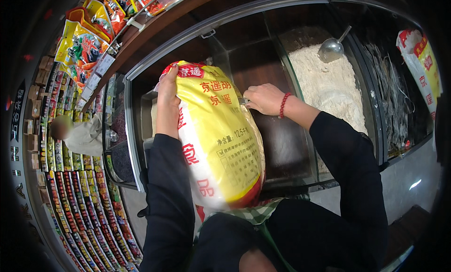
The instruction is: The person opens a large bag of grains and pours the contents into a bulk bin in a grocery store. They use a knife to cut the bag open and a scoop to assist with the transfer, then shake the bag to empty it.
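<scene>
A large, full plastic sack [218, 131], yellow and white with red and black printing, leans upright against my body. My left hand [168, 90] grips its upper left corner, thumb over the front. On the other side, my right hand [266, 98] has its fingertips pinched at the sack's right edge. A pale strip shows along that edge below the fingers; whether it is an opening cannot be told. Behind the sack lies a dark wood-lined compartment [252, 68] of a display bin, its bottom partly hidden by the sack.
Right of a glass divider [287, 71], pale flour-like powder [327, 82] holds a metal scoop [331, 50]. Farther right are dark dried strips [385, 92] and another printed sack [421, 68]. Packaged goods [82, 50] hang upper left. A person [84, 134] is near shelves [77, 187] at left.
</scene>
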A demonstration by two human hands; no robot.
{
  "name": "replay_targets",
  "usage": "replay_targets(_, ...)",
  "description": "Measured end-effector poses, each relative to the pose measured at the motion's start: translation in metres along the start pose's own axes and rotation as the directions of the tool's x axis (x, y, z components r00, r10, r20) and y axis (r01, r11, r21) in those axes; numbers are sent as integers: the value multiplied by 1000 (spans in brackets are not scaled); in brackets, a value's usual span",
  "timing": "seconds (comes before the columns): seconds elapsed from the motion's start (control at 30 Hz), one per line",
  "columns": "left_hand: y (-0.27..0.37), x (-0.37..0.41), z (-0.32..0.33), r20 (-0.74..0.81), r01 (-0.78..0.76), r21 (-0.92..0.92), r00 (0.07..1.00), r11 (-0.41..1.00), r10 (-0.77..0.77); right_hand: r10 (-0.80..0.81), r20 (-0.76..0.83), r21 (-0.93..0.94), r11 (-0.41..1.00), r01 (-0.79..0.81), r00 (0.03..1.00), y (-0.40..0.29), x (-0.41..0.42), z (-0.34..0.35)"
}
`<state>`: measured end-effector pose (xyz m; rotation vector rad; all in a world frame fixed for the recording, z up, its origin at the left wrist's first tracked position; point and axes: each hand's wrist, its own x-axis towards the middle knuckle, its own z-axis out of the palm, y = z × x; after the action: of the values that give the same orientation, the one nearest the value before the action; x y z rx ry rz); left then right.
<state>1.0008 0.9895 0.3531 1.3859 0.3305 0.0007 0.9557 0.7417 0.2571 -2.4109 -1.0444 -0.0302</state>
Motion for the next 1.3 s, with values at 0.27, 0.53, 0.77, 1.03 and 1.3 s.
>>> replay_targets(0.27,2,1,4,3,-17,34,1000,999,17,72,-154,109,993,-55,985,5,42,12)
replay_targets(0.53,0,1,8,4,-16,8,1000,1000,16,-11,-153,92,995,25,988,19,73,17)
replay_targets(0.77,1,-4,2,-61,24,-31,998,999,-26,3,-165,137,990,20,986,26,63,6)
replay_targets(1.03,-3,1,5,-19,27,-5,999,1000,-27,58,-91,153,987,-44,994,31,73,0)
replay_targets(1.3,-2,1,11,-4,40,19,999,999,-40,8,-75,89,996,-1,997,37,82,-13)
